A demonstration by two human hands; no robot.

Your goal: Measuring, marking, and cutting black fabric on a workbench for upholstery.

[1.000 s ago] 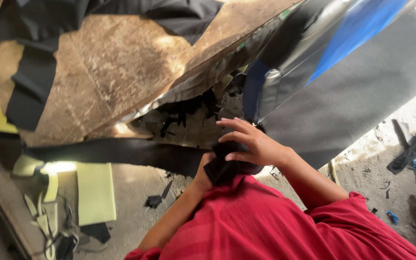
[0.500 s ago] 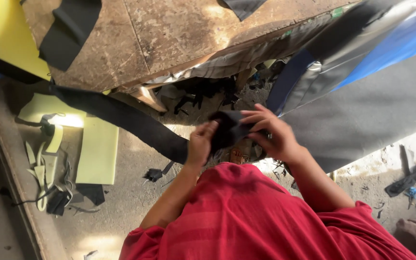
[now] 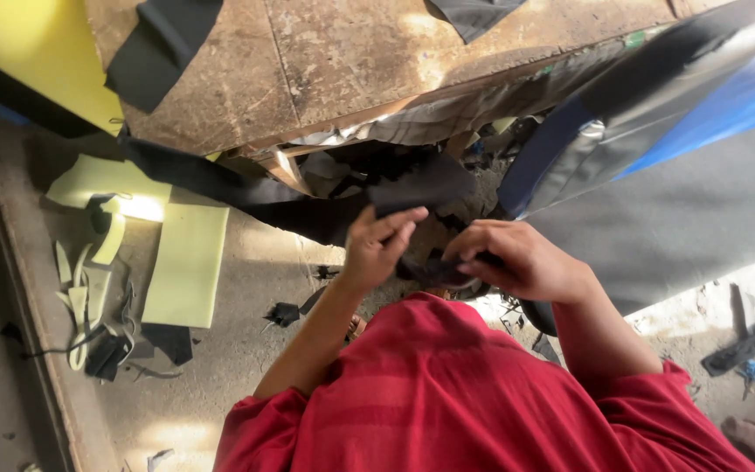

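Now, below the wooden workbench (image 3: 351,70) | my left hand (image 3: 377,249) and right hand (image 3: 517,262) both pinch a black fabric strip (image 3: 421,188) | loose fingertip pinch may let it slip.

Both hands, left hand (image 3: 379,245) and right hand (image 3: 522,260), pinched a black fabric piece (image 3: 425,188) below the wooden workbench (image 3: 351,61) at twelve o'clock.

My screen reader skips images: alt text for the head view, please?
Seen from above, a person in a red shirt holds a black fabric piece with the left hand and right hand, below a worn wooden table.
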